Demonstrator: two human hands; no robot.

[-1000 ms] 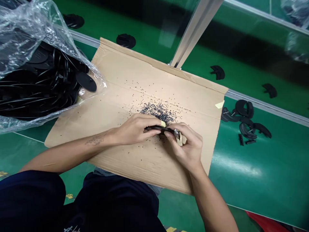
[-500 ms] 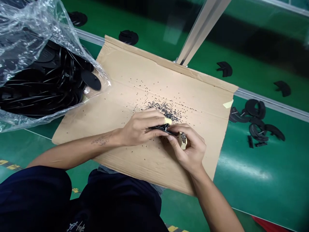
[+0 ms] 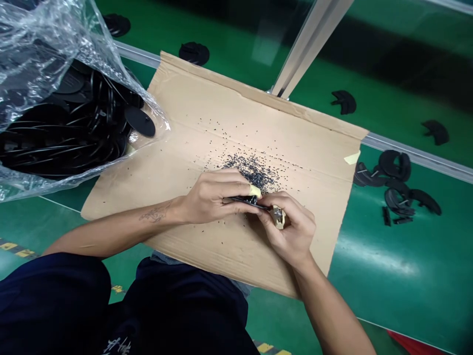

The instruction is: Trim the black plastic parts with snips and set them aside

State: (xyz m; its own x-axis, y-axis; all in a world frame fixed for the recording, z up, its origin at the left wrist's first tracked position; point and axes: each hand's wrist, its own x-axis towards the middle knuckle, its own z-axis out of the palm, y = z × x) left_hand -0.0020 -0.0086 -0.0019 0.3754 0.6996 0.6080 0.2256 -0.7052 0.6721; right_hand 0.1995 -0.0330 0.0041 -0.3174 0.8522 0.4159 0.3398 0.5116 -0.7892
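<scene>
– Where is the black part point(image 3: 252, 199) held?
– Over the cardboard point(image 3: 207, 249), pinched by the left hand point(image 3: 216, 196), apparently for steadiness
– And at the right hand point(image 3: 292, 226)?
– A metal-and-yellow item point(image 3: 278, 218) is gripped inside it; the part's end seems pressed too, presumably against tilting; black bits point(image 3: 254, 168) are caught by the cardboard, perhaps sparing the green surface point(image 3: 388, 296)

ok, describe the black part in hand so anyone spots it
Start at the large cardboard sheet with tiny black bits scattered on it. Just below the densest bits, the left hand pinches a thin black part, its other end at the right hand. Unlike the discs in the plastic bag or loose pieces at picture right, this one is held.
</scene>
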